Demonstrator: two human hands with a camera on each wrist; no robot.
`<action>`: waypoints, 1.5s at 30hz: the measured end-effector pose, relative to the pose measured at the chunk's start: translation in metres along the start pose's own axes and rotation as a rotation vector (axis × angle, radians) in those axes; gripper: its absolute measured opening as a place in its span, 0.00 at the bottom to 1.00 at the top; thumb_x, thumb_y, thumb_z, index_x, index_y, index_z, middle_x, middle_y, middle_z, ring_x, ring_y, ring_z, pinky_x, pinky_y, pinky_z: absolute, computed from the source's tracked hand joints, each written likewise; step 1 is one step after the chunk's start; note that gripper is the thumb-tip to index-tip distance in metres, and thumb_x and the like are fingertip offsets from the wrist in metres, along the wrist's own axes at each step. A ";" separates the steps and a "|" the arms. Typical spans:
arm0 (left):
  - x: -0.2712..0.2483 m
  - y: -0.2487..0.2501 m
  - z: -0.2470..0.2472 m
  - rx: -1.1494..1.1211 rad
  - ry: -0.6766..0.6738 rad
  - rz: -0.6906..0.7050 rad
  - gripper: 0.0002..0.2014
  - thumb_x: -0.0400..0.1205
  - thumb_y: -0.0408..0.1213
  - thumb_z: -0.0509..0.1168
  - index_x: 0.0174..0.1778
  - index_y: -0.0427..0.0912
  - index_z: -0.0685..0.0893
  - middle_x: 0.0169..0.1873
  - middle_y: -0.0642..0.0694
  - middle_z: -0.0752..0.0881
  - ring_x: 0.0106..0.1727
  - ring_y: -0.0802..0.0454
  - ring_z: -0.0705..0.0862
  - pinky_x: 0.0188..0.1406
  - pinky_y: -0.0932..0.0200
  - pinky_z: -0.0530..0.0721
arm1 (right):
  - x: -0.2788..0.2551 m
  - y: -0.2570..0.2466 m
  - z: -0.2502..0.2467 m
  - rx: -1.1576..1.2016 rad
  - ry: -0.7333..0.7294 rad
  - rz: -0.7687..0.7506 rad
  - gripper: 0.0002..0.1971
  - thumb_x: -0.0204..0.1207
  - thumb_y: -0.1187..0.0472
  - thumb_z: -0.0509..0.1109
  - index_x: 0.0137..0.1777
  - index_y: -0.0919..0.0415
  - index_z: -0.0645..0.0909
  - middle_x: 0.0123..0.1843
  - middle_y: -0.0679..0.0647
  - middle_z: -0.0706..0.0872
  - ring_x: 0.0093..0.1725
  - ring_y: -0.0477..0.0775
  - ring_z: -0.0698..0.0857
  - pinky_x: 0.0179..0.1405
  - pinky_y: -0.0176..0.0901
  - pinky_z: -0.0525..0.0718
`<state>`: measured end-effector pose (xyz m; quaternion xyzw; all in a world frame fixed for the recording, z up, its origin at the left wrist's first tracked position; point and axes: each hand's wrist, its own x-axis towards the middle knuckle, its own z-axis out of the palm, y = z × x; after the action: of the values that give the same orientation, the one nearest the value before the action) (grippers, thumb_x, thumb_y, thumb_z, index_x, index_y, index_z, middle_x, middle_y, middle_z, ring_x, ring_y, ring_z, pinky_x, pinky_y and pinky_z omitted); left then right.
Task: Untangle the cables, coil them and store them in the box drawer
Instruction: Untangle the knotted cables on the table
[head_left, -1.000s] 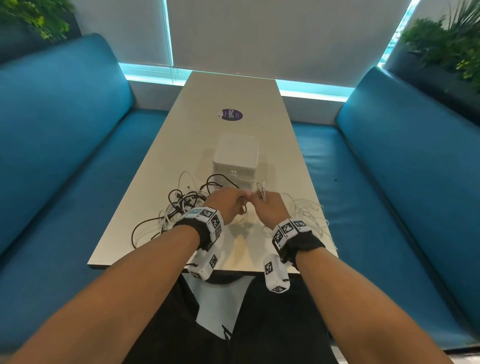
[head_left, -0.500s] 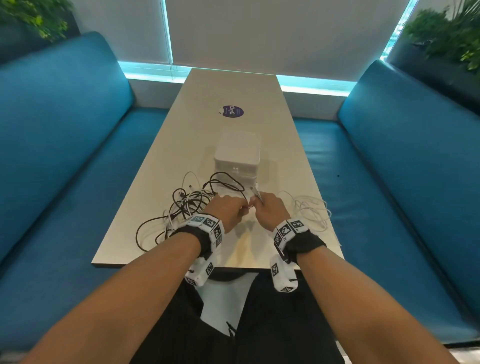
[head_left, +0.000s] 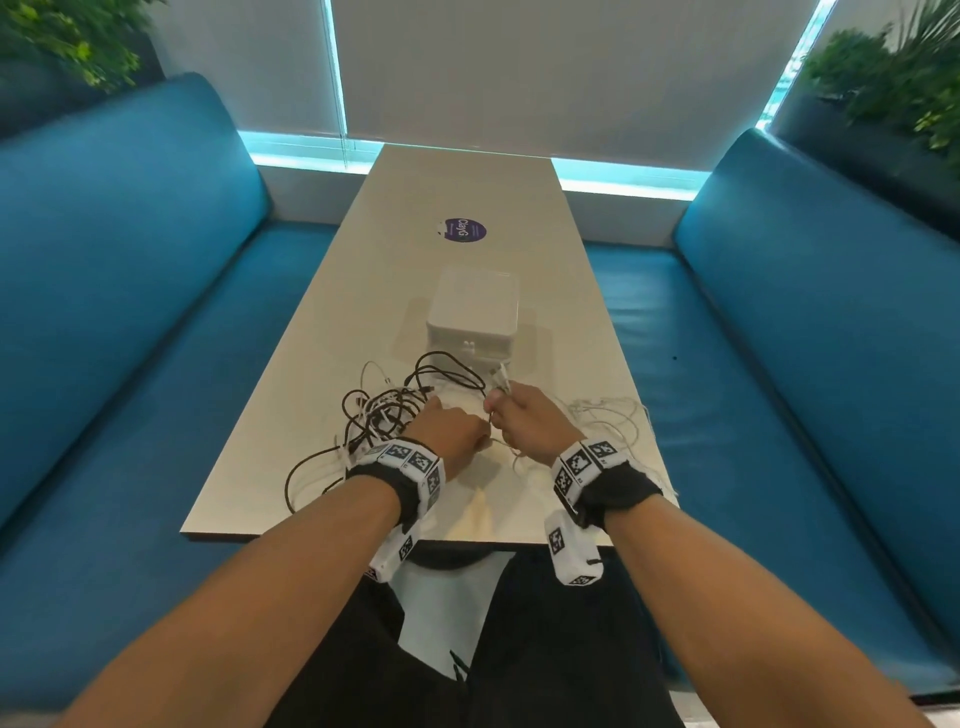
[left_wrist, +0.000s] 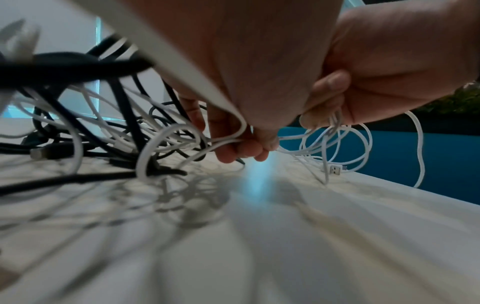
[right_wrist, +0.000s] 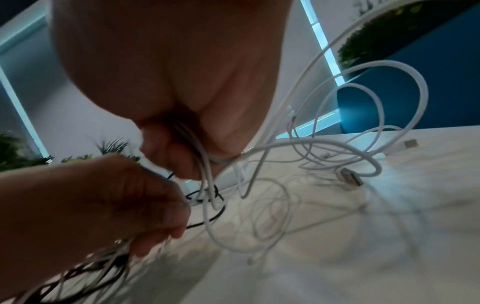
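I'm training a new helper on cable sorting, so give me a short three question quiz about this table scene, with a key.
1. True or false: the white box drawer is open.
2. What does the right hand grip? A) black cables B) white cables C) nothing
3. Fill in: the tangle of black and white cables lies on the person's ____ side of the table.

Key: 1 false. 2 B. 3 left; the left hand pinches a white strand there.

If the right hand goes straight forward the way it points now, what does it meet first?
Probably the white box: the right hand points up the table toward its front, with only a plug between. Depth is uncertain.
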<state>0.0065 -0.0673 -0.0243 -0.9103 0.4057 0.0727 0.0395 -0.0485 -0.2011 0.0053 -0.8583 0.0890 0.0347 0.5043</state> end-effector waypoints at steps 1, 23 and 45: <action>0.000 -0.002 0.001 -0.003 0.003 0.006 0.13 0.90 0.41 0.54 0.56 0.47 0.85 0.46 0.46 0.90 0.50 0.43 0.85 0.73 0.43 0.65 | 0.000 0.001 0.001 -0.121 -0.004 -0.014 0.15 0.87 0.56 0.56 0.43 0.57 0.80 0.35 0.51 0.81 0.31 0.48 0.79 0.33 0.39 0.73; -0.004 -0.005 -0.011 0.066 0.042 -0.009 0.11 0.89 0.40 0.58 0.58 0.55 0.85 0.47 0.50 0.89 0.53 0.46 0.85 0.69 0.44 0.65 | 0.008 0.016 0.012 -0.638 -0.082 0.037 0.13 0.83 0.59 0.60 0.53 0.62 0.85 0.49 0.59 0.89 0.49 0.61 0.87 0.50 0.55 0.86; -0.011 0.001 -0.021 0.039 0.002 -0.056 0.13 0.84 0.31 0.54 0.50 0.51 0.83 0.41 0.50 0.84 0.52 0.44 0.82 0.67 0.44 0.64 | -0.001 0.025 0.014 -0.642 0.028 -0.121 0.14 0.87 0.57 0.55 0.57 0.62 0.81 0.53 0.62 0.88 0.53 0.65 0.85 0.49 0.51 0.80</action>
<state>0.0004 -0.0622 -0.0021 -0.9205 0.3812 0.0628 0.0589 -0.0541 -0.2003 -0.0226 -0.9776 0.0292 0.0192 0.2076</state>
